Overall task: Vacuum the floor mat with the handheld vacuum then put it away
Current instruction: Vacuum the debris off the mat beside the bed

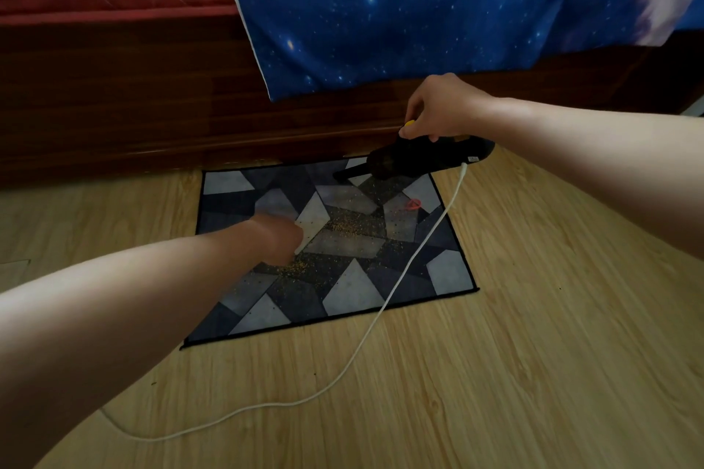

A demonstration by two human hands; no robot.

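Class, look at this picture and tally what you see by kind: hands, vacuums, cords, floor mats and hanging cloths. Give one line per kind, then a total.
Hands: 2, left hand and right hand
Handheld vacuum: 1
White cord: 1
Floor mat: 1
Blue starry cloth: 1
Total: 6

2 bare forearms reach in from the bottom corners, with no sleeve, watch, ring or bracelet showing on either. The left hand (280,238) is blurred, its fingers hard to make out. The right hand (438,108) is sharper, with knuckles and a thumb showing.
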